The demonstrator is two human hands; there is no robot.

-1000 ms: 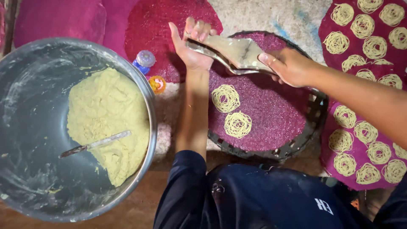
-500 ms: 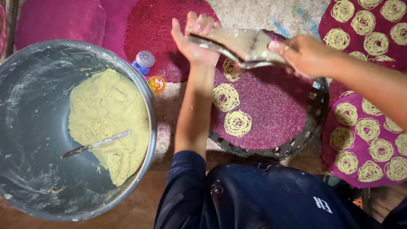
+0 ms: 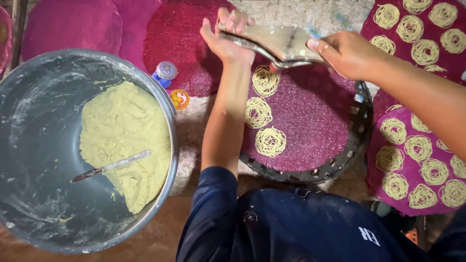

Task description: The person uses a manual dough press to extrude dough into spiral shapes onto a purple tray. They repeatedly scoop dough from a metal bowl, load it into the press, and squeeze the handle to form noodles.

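Both hands grip the flat two-handled metal noodle press (image 3: 279,43): the left hand (image 3: 225,36) is closed round its left handle, the right hand (image 3: 342,51) round its right handle. The press is held above the round magenta woven mat (image 3: 315,121), which carries three pale yellow noodle coils (image 3: 264,109). The large grey metal bowl of yellow dough (image 3: 29,121) stands to the left.
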